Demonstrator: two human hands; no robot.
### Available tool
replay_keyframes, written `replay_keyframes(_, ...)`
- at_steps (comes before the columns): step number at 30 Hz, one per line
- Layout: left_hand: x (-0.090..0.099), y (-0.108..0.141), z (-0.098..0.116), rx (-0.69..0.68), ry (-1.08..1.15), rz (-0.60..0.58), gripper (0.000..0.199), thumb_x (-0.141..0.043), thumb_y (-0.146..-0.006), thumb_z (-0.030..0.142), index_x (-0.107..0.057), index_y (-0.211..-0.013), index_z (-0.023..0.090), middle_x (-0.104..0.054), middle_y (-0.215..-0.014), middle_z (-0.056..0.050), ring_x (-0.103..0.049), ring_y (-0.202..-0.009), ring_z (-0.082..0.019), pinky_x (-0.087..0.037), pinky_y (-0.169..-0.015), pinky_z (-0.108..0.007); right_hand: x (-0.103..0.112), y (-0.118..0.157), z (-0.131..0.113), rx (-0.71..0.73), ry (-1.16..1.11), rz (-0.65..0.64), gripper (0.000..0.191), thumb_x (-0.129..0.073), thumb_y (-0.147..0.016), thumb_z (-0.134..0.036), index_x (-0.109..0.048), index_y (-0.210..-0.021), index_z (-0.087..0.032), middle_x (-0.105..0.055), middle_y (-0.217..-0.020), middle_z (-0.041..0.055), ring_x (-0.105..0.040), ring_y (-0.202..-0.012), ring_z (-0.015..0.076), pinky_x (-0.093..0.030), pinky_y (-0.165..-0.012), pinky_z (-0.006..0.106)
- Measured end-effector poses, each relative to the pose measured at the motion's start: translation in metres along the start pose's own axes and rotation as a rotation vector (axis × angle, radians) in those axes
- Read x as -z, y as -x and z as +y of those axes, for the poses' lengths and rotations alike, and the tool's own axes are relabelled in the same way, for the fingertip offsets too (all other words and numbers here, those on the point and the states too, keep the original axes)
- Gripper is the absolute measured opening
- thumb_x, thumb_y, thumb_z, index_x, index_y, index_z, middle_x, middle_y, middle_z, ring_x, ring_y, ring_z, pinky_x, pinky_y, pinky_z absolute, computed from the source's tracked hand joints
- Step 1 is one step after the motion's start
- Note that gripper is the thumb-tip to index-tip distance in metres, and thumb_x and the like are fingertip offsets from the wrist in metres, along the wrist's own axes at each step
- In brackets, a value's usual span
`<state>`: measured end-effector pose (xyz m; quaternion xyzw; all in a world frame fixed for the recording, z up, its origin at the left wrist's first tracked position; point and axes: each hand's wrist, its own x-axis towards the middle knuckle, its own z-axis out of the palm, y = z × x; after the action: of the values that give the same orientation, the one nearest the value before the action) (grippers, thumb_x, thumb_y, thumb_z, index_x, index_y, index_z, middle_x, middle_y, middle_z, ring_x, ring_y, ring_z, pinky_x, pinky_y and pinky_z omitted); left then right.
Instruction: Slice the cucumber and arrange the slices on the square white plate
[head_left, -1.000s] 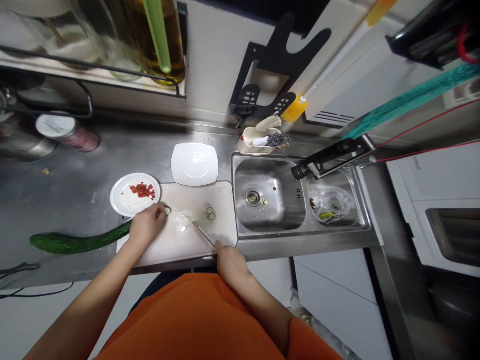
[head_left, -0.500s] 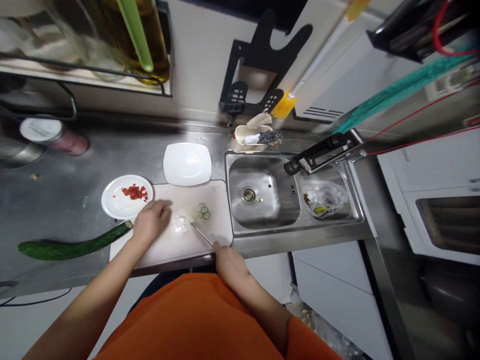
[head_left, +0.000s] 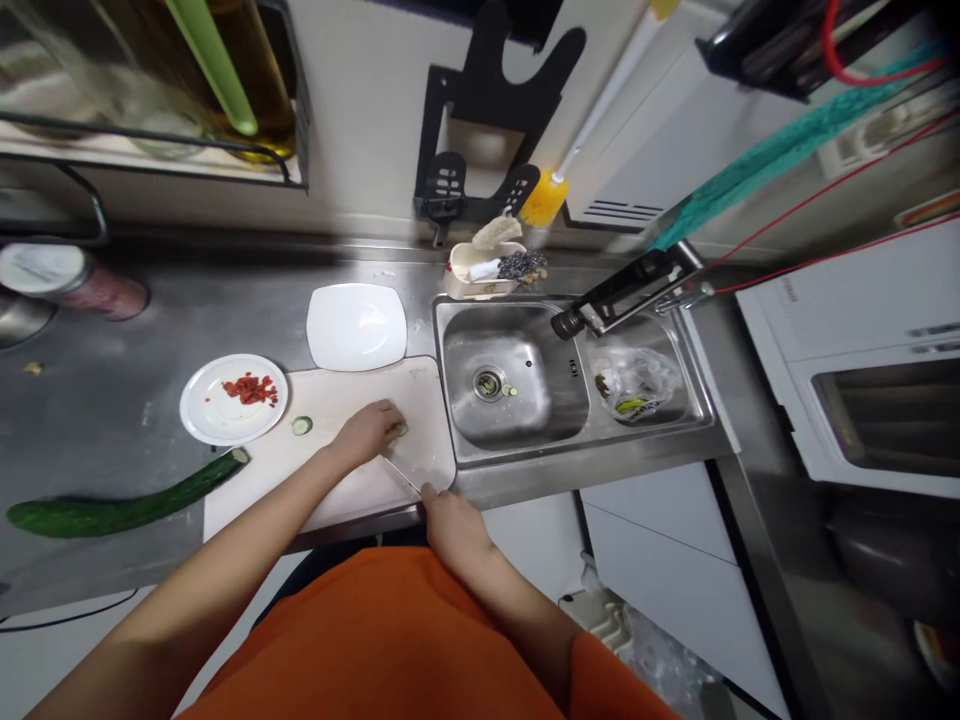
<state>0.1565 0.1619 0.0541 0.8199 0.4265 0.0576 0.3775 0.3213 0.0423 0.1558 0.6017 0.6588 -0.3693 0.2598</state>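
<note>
My left hand point(head_left: 367, 434) is over the white cutting board point(head_left: 330, 495), its fingers closed on thin green cucumber rings point(head_left: 400, 428). My right hand point(head_left: 454, 522) grips a knife point(head_left: 401, 474) at the board's front edge; the blade points up and left, below the left fingers. Small cucumber slices point(head_left: 301, 425) lie on the left part of the board. A round white plate point(head_left: 196, 405) with chopped red pieces point(head_left: 251, 389) overlaps the board's back left corner. The long green cucumber point(head_left: 127, 510) lies on the counter, its cut end by the board.
Behind the board stands a square white plate point(head_left: 356, 325). To the right, a steel sink point(head_left: 517, 400) holds scraps by its drain, and its second basin a plastic bag point(head_left: 645, 385). A faucet point(head_left: 622, 295) hangs over the sink. A red canister point(head_left: 109, 292) is at the left.
My left hand has moved right across the board to the cucumber rings. Slices now show at the board's left, where that hand was. The view has shifted slightly; the right hand still holds the knife.
</note>
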Motion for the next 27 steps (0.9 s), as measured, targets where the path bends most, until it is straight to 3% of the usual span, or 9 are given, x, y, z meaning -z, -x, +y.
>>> replay_keyframes(4,0.002,-0.004,0.005,0.046,0.038,-0.009,0.014,-0.053,-0.077,0.022,-0.066,-0.075,0.019,-0.063,-0.079,-0.004,-0.058,-0.074,-0.016,-0.044,-0.068,-0.026,-0.001,0.0,0.002,0.002,-0.006,0.01,0.037,-0.034,-0.083,0.0,-0.051,-0.111,-0.017,-0.066,-0.093,0.0122,-0.065,-0.092,0.025,-0.05,-0.069,0.031)
replay_keyframes(7,0.005,-0.012,0.009,0.105,0.049,0.005,0.014,-0.054,-0.077,0.023,-0.068,-0.079,0.019,-0.066,-0.077,-0.002,-0.06,-0.073,-0.016,-0.044,-0.069,-0.026,0.0,0.001,0.002,0.0,-0.01,0.013,0.036,-0.034,-0.083,0.0,-0.051,-0.109,-0.017,-0.067,-0.091,0.0118,-0.065,-0.091,0.025,-0.05,-0.068,0.03)
replay_keyframes(12,0.008,-0.019,0.006,0.109,0.045,0.158,0.028,-0.047,-0.084,0.024,-0.067,-0.104,0.02,-0.068,-0.101,-0.005,-0.061,-0.094,-0.019,-0.045,-0.084,-0.029,0.003,0.001,0.002,-0.01,-0.008,-0.002,0.038,-0.033,-0.084,0.0,-0.051,-0.112,-0.018,-0.067,-0.091,0.0118,-0.065,-0.091,0.0249,-0.049,-0.068,0.03)
replay_keyframes(18,0.007,-0.012,0.0,-0.045,-0.057,-0.026,0.017,-0.056,-0.078,0.024,-0.07,-0.086,0.02,-0.063,-0.09,-0.007,-0.058,-0.087,-0.019,-0.046,-0.077,-0.029,0.002,-0.001,0.002,-0.005,0.0,-0.002,0.035,-0.034,-0.085,-0.002,-0.051,-0.111,-0.018,-0.067,-0.093,0.0117,-0.065,-0.092,0.0239,-0.049,-0.07,0.029)
replay_keyframes(27,0.012,-0.016,0.009,-0.027,-0.073,-0.102,0.01,-0.055,-0.074,0.019,-0.064,-0.071,0.018,-0.062,-0.076,-0.005,-0.056,-0.08,-0.018,-0.043,-0.072,-0.028,0.005,-0.001,0.001,-0.001,0.006,-0.014,0.036,-0.034,-0.084,-0.001,-0.051,-0.111,-0.018,-0.066,-0.092,0.0118,-0.065,-0.093,0.0241,-0.049,-0.07,0.029)
